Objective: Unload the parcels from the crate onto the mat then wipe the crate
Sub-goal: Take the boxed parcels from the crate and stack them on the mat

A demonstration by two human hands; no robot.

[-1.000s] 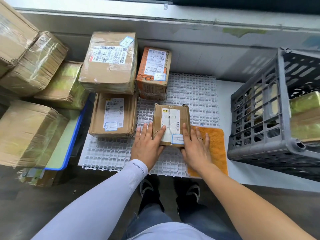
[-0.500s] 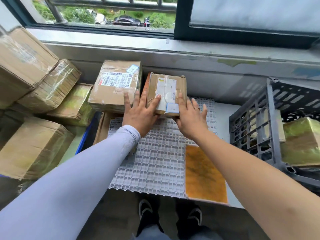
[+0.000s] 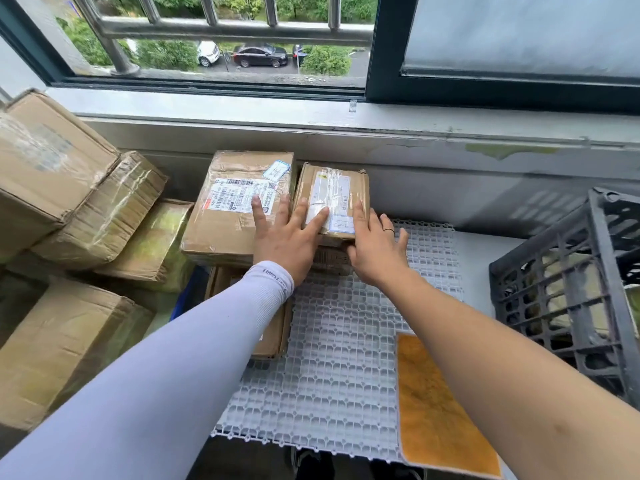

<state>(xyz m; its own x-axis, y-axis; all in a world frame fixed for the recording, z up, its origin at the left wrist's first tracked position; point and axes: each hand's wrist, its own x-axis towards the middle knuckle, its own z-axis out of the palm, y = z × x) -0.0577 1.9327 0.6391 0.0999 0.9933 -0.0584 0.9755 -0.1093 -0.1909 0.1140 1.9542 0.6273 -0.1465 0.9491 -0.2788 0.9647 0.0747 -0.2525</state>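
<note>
Hands: left hand (image 3: 289, 237) lies with straight fingers on the near left of the small parcel (image 3: 334, 195); right hand (image 3: 375, 244) lies spread against its near right edge. Neither is curled round it.
Small parcel: set on top of another parcel (image 3: 332, 259) at the far end of the mat (image 3: 339, 341), just beside the big labelled parcel (image 3: 239, 206) on its left.
Done: several parcels are stacked on the far left part of the mat.
Left: the crate (image 3: 568, 292) at the right holds at least one more wrapped parcel (image 3: 571, 296), so unloading looks unfinished.
Wiping: not yet begun, judging by the orange cloth (image 3: 440, 407) lying flat at the near right.
</note>
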